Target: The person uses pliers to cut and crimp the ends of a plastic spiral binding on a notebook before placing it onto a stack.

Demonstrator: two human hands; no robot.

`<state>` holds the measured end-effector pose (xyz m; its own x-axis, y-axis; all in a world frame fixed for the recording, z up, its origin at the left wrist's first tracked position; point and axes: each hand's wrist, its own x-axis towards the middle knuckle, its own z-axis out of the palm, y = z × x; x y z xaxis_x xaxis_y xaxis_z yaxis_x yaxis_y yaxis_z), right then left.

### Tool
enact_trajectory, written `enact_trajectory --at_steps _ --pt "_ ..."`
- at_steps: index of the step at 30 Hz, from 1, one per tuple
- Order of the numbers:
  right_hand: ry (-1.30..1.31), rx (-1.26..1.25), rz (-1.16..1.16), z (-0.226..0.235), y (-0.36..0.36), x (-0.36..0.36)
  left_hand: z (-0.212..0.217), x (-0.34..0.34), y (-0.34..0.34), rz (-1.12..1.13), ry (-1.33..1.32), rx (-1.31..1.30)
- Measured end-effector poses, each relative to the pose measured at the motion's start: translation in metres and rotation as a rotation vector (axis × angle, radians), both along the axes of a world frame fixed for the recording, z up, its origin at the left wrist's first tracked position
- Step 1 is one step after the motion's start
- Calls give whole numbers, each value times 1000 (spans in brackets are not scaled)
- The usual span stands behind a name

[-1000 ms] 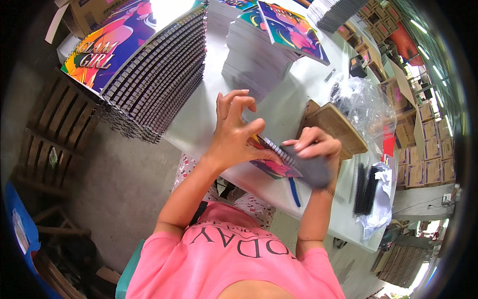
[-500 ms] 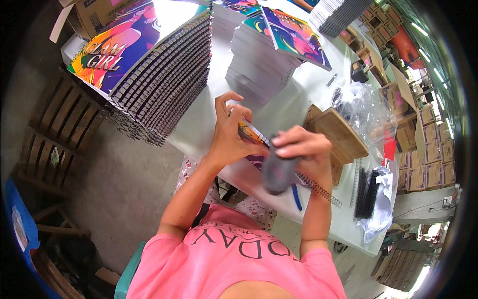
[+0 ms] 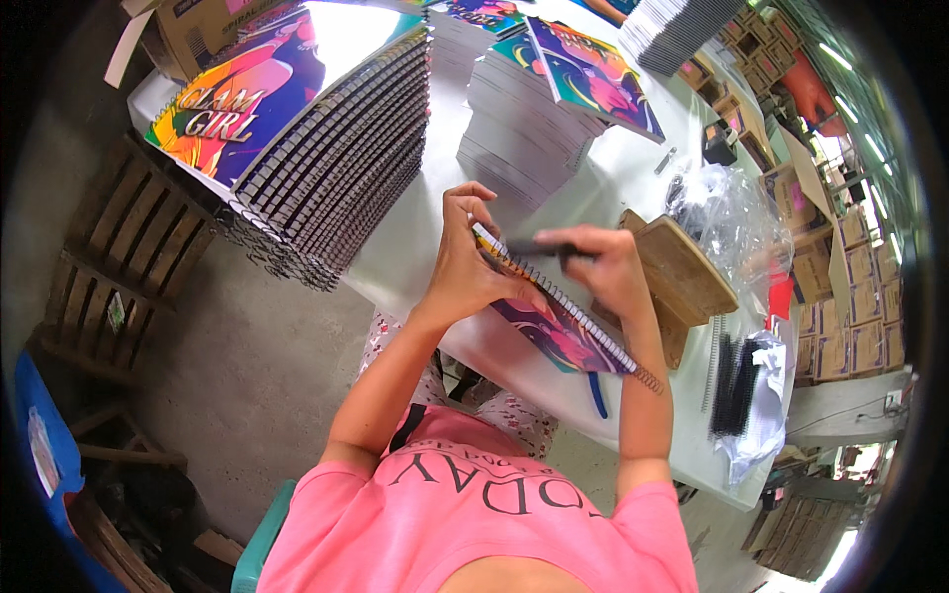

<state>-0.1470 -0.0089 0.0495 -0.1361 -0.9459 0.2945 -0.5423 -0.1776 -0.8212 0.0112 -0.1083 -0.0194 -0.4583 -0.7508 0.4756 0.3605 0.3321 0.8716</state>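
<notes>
My left hand (image 3: 460,262) grips a notebook (image 3: 539,326) with a colourful cover, its spine edge tilted up above the white table. A wire coil (image 3: 647,379) runs along that edge and sticks out past its lower right end. In my right hand (image 3: 608,262) is a dark grey, flat oblong piece (image 3: 554,247), partly smeared by motion and held by the coil's upper part. I cannot make out its exact kind. Below the notebook, a blue curved handle (image 3: 597,395) rests on the table near its front edge.
A tall stack of coil-bound notebooks (image 3: 326,148) stands at the left. Beyond my hands is a stack of uncoiled books (image 3: 519,128). To the right are a wooden stand (image 3: 687,262), a clear plastic bag (image 3: 727,212) and a bundle of black coils (image 3: 733,385).
The grey piece has swung from a broad face-on view over the notebook to edge-on by the coil, uncovering the spine and cover. My right hand has moved slightly up and left.
</notes>
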Motion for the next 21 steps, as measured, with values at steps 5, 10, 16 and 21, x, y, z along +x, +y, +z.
enact_trajectory --at_steps 5,10,16,21 --pt "17 -206 265 17 -1 14 -2 1 -2 -10 -60 10" --pt "65 -20 -72 1 -4 2 5 10 5 -25 -58 10" --pt "544 -58 -362 -5 43 -1 -20 7 -4 -38 56 -81" --pt "816 364 -801 -37 144 -47 -2 34 3 -82 -90 359"
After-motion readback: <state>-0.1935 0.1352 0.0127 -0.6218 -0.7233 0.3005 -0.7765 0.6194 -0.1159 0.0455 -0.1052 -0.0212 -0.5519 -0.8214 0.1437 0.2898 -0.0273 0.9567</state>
